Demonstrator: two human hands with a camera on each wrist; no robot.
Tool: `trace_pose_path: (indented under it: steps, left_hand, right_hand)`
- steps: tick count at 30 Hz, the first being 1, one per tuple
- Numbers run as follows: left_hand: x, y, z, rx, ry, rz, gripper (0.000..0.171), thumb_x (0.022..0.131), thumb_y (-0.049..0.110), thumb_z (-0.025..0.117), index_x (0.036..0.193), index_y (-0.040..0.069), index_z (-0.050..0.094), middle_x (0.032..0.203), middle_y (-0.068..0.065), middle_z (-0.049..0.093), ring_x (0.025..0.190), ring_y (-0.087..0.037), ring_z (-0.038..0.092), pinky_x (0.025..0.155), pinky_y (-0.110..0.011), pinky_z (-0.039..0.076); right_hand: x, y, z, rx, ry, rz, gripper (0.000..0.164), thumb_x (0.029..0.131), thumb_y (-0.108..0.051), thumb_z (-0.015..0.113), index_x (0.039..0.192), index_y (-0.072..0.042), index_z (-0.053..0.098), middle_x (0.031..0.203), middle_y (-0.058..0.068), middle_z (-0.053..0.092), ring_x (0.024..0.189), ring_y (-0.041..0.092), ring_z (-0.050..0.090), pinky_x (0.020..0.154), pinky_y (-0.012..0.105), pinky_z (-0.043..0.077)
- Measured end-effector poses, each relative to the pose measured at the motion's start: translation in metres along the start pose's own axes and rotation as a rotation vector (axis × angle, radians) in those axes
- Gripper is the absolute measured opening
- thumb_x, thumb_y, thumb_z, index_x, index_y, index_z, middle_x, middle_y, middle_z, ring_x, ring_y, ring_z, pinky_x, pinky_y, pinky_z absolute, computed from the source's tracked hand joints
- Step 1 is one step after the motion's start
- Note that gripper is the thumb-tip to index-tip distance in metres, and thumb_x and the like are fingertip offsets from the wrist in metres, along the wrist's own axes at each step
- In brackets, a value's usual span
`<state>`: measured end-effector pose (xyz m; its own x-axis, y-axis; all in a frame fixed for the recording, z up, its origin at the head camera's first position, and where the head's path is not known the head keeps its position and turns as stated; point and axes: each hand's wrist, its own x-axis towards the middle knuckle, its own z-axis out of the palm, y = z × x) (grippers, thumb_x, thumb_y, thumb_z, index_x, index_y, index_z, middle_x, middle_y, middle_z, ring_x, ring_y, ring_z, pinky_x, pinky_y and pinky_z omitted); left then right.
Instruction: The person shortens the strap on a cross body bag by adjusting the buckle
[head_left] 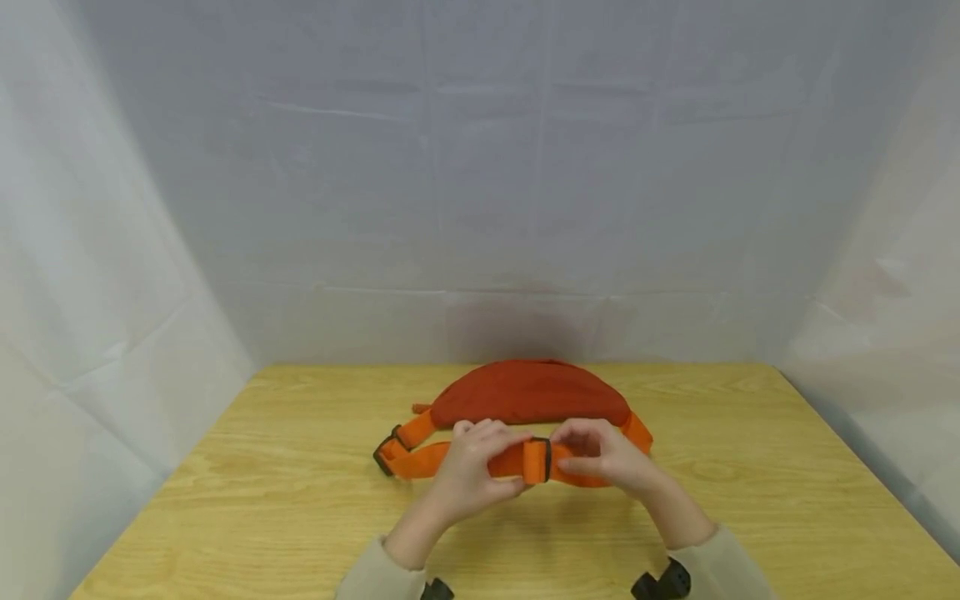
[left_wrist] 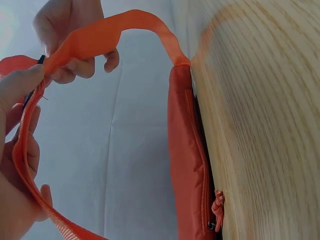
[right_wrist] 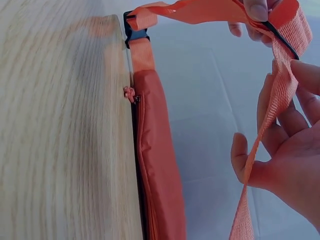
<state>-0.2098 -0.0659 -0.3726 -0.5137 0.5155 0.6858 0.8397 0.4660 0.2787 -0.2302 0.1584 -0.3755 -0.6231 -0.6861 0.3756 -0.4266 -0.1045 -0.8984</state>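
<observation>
A red waist bag (head_left: 531,393) lies on the table with its orange strap (head_left: 423,461) looped toward me. At the front of the loop, my left hand (head_left: 468,468) pinches the strap just left of a black slider (head_left: 547,461). From the other side my right hand (head_left: 606,456) holds the strap at the slider, thumb and index finger close to its bar. In the right wrist view, the webbing (right_wrist: 280,95) runs past the slider and across the right fingers. A black side-release buckle (right_wrist: 135,32) joins the strap near one end of the bag.
The light wood table (head_left: 262,500) carries the bag near its back edge. White sheeting (head_left: 480,208) hangs behind the table and on both sides. A corded zipper pull (left_wrist: 217,207) hangs from the bag's zip. Dark wrist bands (head_left: 663,581) show at the sleeves.
</observation>
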Motion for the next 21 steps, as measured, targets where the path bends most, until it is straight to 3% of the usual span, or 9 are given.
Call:
trace_pose_path:
  steps: [11,21]
  left_hand:
    - [-0.0013,-0.0016,-0.0014,0.007,-0.004,0.017,0.045,0.063,0.020,0.079,0.104,0.011,0.064,0.088,0.007,0.060,0.079,-0.006,0.051,0.070,-0.033,0.026]
    - [-0.0013,-0.0007,0.0016,-0.011,-0.007,0.040,0.045,0.062,0.018,0.079,0.104,0.011,0.064,0.088,0.007,0.061,0.079,-0.006,0.051,0.070,-0.032,0.026]
  right_hand:
    - [-0.0037,-0.0002,-0.0028,-0.077,0.031,0.096,0.030,0.084,-0.005,0.057,0.107,0.014,0.053,0.102,-0.006,0.059,0.093,0.011,0.056,0.075,0.028,0.046]
    - [-0.0009,-0.0024,-0.0008,-0.085,0.027,0.087,0.022,0.084,-0.002,0.058,0.101,0.012,0.055,0.095,0.004,0.060,0.085,0.020,0.057,0.072,0.028,0.047]
